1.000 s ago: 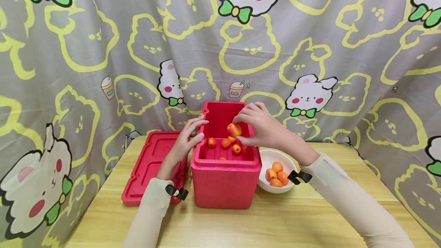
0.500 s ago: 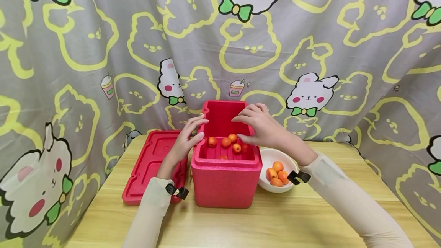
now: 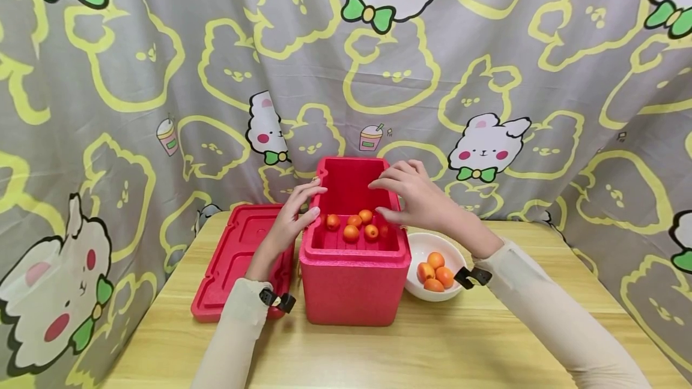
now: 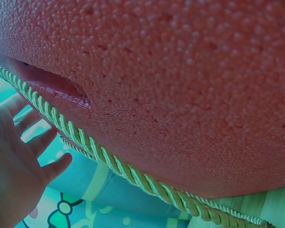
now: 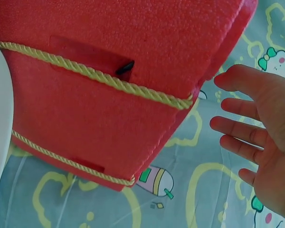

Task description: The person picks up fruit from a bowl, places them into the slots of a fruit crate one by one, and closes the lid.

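A red foam box (image 3: 354,293) stands without its lid on the table, with several small orange fruits (image 3: 351,233) on its floor. My left hand (image 3: 292,215) rests at the box's left rim, fingers extended. Over the right rim hangs my right hand (image 3: 416,197), its fingers spread apart and holding nothing. In the right wrist view that hand (image 5: 266,123) shows loosely bent fingers beside the box edge. A white bowl (image 3: 456,245) right of the box bears several orange fruits (image 3: 435,272).
The red lid (image 3: 216,281) lies on the wooden table (image 3: 346,359) left of the box. Yellow twisted cord (image 5: 95,73) runs along the box's sides. A patterned grey curtain (image 3: 324,77) hangs close behind.
The right hand has let go of a fruit, which dropped into the box and now lies among the others. That hand has since risen slightly and shifted right. The left hand stays put.
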A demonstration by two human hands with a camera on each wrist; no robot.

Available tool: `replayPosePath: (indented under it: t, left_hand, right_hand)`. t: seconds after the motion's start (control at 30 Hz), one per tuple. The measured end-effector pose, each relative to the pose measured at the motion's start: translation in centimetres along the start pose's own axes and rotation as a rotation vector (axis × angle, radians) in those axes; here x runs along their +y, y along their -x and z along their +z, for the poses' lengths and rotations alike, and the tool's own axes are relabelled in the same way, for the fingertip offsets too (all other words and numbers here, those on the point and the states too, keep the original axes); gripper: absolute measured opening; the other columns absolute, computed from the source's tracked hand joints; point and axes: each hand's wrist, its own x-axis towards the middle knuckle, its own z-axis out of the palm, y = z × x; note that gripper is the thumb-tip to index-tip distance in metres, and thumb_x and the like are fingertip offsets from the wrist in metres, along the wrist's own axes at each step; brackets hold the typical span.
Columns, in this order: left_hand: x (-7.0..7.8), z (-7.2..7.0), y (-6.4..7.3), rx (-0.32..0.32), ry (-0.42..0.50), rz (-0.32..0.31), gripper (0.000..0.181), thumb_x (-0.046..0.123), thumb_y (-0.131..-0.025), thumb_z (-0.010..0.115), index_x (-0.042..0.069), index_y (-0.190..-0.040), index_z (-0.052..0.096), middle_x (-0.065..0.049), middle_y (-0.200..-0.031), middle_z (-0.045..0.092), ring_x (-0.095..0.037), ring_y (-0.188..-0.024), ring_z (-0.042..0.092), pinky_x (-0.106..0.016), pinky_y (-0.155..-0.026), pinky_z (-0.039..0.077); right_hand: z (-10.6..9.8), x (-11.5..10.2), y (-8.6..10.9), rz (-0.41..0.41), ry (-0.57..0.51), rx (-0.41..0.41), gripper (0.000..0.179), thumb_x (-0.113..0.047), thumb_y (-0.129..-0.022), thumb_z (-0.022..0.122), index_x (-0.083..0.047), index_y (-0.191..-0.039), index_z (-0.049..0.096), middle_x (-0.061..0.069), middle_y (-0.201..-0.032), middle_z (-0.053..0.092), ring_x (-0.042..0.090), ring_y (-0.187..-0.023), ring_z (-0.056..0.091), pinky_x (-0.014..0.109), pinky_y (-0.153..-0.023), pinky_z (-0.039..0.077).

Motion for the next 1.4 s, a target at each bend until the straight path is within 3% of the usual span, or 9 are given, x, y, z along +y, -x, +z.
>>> replayPosePath:
  t: [0.33,0.57,0.83,1.1,1.4]
  left_hand:
    - [-0.1,0.1,0.0,-0.006,0.008,0.003,0.048,0.02,-0.096,0.057,0.013,-0.143,0.056,-0.009,-0.159,0.039,-0.025,-0.148,0.034,-0.068,-0.114,0.035]
    - [-0.2,0.0,0.0,-0.001,0.002,0.006,0.048,0.019,-0.096,0.056,0.012,-0.143,0.056,-0.01,-0.159,0.039,-0.026,-0.149,0.034,-0.068,-0.115,0.033]
    - [0.0,0.0,0.0,-0.001,0.009,0.002,0.048,0.02,-0.096,0.057,0.015,-0.144,0.056,-0.007,-0.16,0.039,-0.023,-0.149,0.033,-0.067,-0.114,0.035]
    - [0.0,-0.1,0.0,-0.006,0.001,-0.006,0.049,0.019,-0.095,0.058,0.016,-0.144,0.055,-0.006,-0.16,0.039,-0.023,-0.148,0.034,-0.062,-0.115,0.039]
    - [-0.1,-0.1,0.0,-0.005,0.004,-0.014,0.048,0.019,-0.096,0.057,0.015,-0.144,0.055,-0.006,-0.16,0.039,-0.025,-0.148,0.034,-0.064,-0.114,0.037]
  right_hand:
    - [0.0,2.8,2.3,0.057,-0.031,0.068,0.039,-0.019,-0.077,0.085,-0.009,-0.113,0.075,0.008,-0.108,0.071,0.025,-0.107,0.056,0.055,-0.099,0.035]
    - [0.5,4.9,4.6,0.135,-0.063,0.045,0.038,-0.016,-0.077,0.087,-0.009,-0.112,0.075,0.009,-0.106,0.073,0.025,-0.105,0.055,0.051,-0.094,0.035]
    - [2.0,6.5,6.9,0.196,-0.032,-0.049,0.033,-0.019,-0.078,0.086,-0.009,-0.108,0.076,0.008,-0.106,0.074,0.028,-0.106,0.059,0.051,-0.092,0.036]
    - [4.4,7.0,9.2,0.191,-0.03,-0.173,0.031,-0.019,-0.076,0.087,-0.011,-0.104,0.076,0.003,-0.1,0.074,0.024,-0.098,0.058,0.048,-0.085,0.036]
    - [6.0,6.7,10.6,0.235,-0.083,-0.399,0.036,-0.022,-0.075,0.088,-0.01,-0.107,0.077,0.004,-0.1,0.073,0.022,-0.099,0.057,0.042,-0.083,0.034]
